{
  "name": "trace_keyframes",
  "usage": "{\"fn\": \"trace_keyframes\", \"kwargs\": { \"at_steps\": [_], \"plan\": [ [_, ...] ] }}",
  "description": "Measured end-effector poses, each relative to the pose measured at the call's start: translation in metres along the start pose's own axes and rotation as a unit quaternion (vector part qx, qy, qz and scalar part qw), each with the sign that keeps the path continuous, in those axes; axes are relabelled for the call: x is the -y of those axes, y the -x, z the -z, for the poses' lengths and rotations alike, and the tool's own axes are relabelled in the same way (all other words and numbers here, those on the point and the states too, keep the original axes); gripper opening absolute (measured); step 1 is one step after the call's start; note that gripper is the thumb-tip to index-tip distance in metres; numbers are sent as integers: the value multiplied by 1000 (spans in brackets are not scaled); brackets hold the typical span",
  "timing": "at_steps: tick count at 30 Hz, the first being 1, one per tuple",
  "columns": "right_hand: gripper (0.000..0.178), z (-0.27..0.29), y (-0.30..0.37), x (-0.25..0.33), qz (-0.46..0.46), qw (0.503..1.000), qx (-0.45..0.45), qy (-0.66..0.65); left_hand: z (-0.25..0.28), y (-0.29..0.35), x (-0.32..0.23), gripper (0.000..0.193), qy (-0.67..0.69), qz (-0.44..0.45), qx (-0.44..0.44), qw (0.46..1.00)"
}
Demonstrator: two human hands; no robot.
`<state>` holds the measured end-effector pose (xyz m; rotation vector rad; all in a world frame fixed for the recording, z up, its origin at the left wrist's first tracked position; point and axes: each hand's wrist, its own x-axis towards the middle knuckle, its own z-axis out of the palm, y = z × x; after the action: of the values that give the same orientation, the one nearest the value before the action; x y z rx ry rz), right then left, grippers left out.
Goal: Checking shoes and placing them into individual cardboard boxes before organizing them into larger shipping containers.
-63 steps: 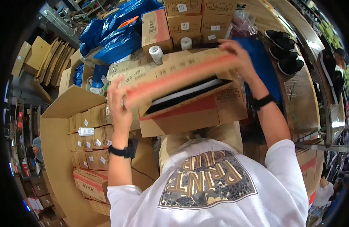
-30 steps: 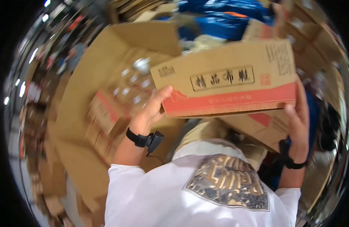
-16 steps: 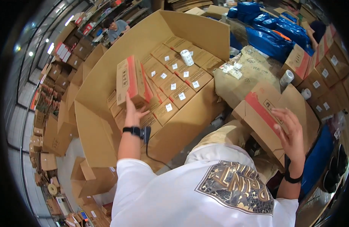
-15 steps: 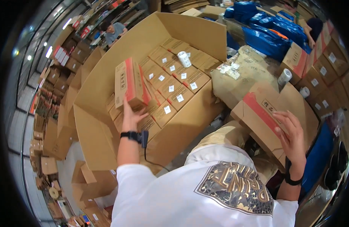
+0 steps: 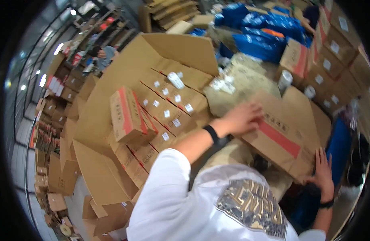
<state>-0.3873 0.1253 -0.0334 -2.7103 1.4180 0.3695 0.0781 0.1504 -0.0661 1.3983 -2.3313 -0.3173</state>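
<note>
Your two hands are apart, one at each end of a single red-striped box (image 5: 278,138) lying slantwise just in front of your lap. Your left hand (image 5: 246,117) bends over its left end, too blurred to tell whether it grips; your right hand (image 5: 322,170) has its fingers extended along the right end. One large open carton (image 5: 90,132) stands to your left, packed with rows of brown boxes (image 5: 163,105); on top, toward its left wall, sit what look like two red-striped boxes. One beige sack (image 5: 247,80) bulges between carton and box. You have three white rolls in view: one on the packed boxes (image 5: 176,80), two near the stacked boxes (image 5: 331,78) ahead on your right. Two black wristbands (image 5: 211,134) circle your wrists, one each.
</note>
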Motion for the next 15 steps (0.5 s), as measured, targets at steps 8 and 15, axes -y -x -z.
{"fn": "trace_keyframes", "kwargs": {
  "at_steps": [8, 15],
  "plan": [
    [51, -95, 2, -26, 169, 951, -244, -83, -20, 8, 17, 63, 61, -12, 18, 998],
    [40, -5, 37, -15, -104, 828, -331, -440, 67, 35, -12, 83, 562, -27, -136, 816]
  ]
}}
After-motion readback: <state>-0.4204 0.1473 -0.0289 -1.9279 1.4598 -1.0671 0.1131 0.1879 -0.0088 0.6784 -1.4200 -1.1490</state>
